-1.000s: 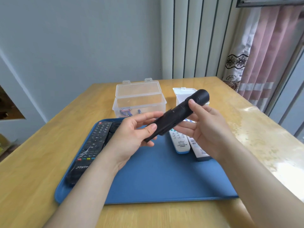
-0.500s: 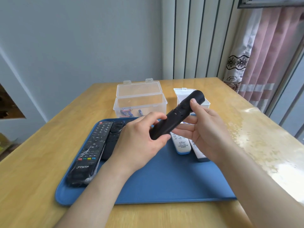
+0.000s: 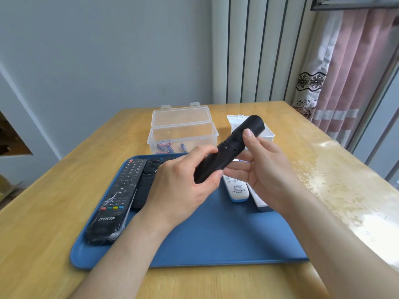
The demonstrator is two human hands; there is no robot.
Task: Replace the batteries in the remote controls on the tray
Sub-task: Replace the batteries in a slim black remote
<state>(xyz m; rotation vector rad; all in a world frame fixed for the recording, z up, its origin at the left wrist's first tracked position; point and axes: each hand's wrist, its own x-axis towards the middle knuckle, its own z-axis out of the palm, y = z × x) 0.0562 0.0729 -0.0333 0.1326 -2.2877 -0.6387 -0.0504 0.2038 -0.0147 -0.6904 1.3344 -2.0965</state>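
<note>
On the blue tray, mid-tabletop: four remotes lying flat, namely a wrapped black remote and a slim black remote at left, and two white remotes at right. Above them, held slanting, a fifth remote, black. Farther off, two clear boxes: open box holding several loose batteries; right box half hidden, contents unclear. Left grip curled round the near end; right grip cradling the far half, thumb pressing on top.
</note>
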